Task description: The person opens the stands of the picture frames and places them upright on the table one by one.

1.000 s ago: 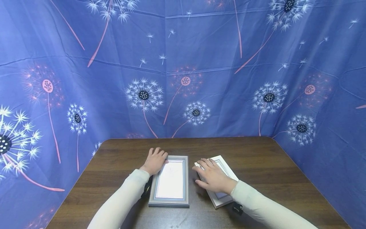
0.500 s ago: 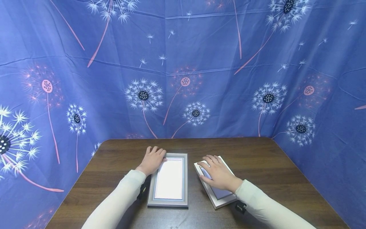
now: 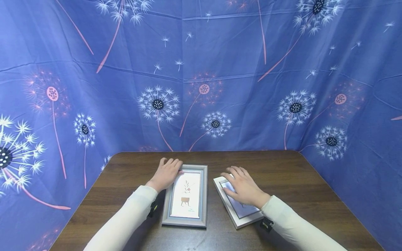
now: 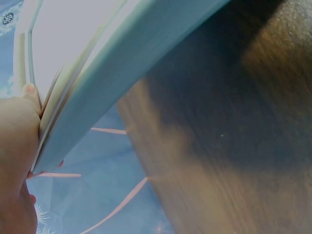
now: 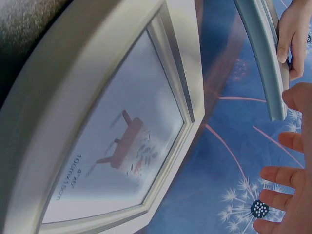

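In the head view my left hand (image 3: 165, 175) grips the upper left corner of a blue-grey picture frame (image 3: 203, 195). Its thumb lies on the front and the fingers go behind, as the left wrist view shows; there the frame's side (image 4: 112, 73) stands tilted off the table. A plant in a brown pot is printed on its insert. To the right, a white picture frame (image 3: 233, 212) lies face up at an angle. My right hand (image 3: 246, 188) hovers over it with fingers spread; the right wrist view shows the fingers (image 5: 280, 200) apart from the white frame (image 5: 190, 48).
Both frames are on a dark wooden table (image 3: 292, 181). Behind and at both sides hangs a blue cloth (image 3: 245, 104) with a dandelion print, meeting the table's far edge. A dark wrist device (image 3: 267, 225) sits under the right sleeve.
The far end of the blue-grey frame has risen, with my left hand moving up and left. Glare on it has faded, revealing the print. My right hand has shifted right and away from the white frame.
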A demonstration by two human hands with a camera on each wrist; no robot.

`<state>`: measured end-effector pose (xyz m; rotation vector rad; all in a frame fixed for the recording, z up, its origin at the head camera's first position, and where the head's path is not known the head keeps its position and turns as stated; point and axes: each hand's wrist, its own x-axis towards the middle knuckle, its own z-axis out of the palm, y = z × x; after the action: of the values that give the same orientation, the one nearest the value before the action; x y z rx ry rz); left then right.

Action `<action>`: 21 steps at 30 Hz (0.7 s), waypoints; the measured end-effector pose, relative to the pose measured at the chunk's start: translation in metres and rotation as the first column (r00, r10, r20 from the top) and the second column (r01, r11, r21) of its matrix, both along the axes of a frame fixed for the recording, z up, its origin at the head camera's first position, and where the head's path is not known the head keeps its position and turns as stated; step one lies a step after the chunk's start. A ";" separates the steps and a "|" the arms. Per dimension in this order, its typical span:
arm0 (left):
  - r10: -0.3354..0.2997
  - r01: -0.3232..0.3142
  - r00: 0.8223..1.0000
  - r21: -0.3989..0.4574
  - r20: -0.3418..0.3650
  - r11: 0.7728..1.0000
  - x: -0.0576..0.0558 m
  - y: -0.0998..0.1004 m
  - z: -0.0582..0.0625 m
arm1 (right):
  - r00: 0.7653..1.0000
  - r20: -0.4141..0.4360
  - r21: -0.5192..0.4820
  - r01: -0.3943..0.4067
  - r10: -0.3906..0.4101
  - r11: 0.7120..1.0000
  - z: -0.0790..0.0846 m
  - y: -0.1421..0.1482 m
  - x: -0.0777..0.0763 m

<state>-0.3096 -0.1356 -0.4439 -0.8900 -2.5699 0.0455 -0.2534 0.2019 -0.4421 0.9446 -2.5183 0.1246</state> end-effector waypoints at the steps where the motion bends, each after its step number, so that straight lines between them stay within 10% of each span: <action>1: -0.003 0.003 1.000 -0.002 -0.007 1.000 0.000 0.000 0.001 | 1.000 -0.006 -0.003 0.000 0.000 1.000 0.000 0.001 -0.001; 21: -0.054 0.054 0.998 0.005 -0.043 0.999 0.017 -0.006 0.025 | 0.998 -0.067 -0.043 0.013 -0.016 0.999 0.006 0.009 -0.002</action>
<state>-0.2924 -0.1419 -0.4188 -0.9459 -2.5036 0.0409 -0.2557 0.2112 -0.4365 0.8987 -2.4508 0.1389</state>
